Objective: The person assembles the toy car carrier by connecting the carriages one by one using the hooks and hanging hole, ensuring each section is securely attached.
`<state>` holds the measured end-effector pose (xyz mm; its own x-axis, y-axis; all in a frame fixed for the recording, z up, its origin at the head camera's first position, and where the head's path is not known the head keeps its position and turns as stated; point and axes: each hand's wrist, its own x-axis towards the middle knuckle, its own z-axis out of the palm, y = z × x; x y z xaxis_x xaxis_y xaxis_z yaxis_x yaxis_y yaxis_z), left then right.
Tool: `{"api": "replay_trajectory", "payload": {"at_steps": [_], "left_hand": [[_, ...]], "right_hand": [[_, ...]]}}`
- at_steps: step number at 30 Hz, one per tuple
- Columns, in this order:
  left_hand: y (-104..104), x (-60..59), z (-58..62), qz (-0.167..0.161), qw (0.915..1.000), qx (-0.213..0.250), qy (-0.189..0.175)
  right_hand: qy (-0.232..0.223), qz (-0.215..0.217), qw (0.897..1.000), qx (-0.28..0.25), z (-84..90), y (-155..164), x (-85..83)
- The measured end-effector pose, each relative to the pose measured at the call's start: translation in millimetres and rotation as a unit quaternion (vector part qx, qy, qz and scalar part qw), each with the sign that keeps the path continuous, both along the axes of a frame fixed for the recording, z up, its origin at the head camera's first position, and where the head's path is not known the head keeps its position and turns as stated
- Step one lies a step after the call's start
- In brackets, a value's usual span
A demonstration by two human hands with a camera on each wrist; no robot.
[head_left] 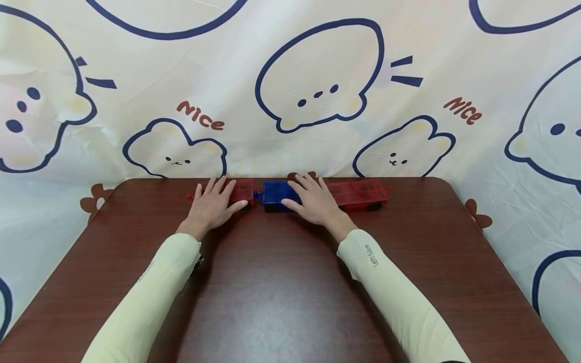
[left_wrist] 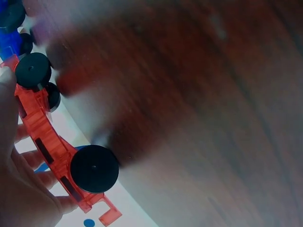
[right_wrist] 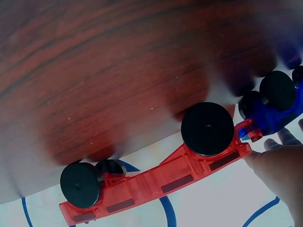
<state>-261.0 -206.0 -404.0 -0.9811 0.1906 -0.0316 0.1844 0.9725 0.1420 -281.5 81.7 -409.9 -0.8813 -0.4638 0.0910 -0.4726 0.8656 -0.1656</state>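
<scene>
Three see-through toy vehicles on black wheels stand in a row along the table's far edge. The left red toy vehicle (head_left: 244,187) lies under my left hand (head_left: 212,205), whose fingers are spread across its top. In the left wrist view, the thumb (left_wrist: 6,78) overlaps one end of it, with fingers showing behind. My right hand (head_left: 315,201) rests over the blue toy vehicle (head_left: 275,194) in the middle, fingers spread and thumb at its near side. The right red toy vehicle (head_left: 363,192) is hitched to the blue one, shown by the red coupling (right_wrist: 249,130).
The dark brown wooden table (head_left: 290,282) spreads out in front of the row. A white cloth (head_left: 227,70) printed with blue outlined cartoon animals hangs right behind its far edge and down both sides.
</scene>
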Motion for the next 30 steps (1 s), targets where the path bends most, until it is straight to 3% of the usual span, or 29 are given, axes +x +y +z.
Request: {"api": "replay_trajectory", "payload": {"at_steps": [13,30], "left_hand": [[3.0,-9.2,-5.9,-0.001,1.0000,0.001,-0.007],[0.6,-11.9,-5.6,0.005,0.9999,-0.001,-0.011]], "right_hand": [[-0.014,0.013,1.000,0.023,2.5,-14.9,-4.2],[-0.016,0.022,0.999,0.031,-2.7,-33.1,-5.7]]}}
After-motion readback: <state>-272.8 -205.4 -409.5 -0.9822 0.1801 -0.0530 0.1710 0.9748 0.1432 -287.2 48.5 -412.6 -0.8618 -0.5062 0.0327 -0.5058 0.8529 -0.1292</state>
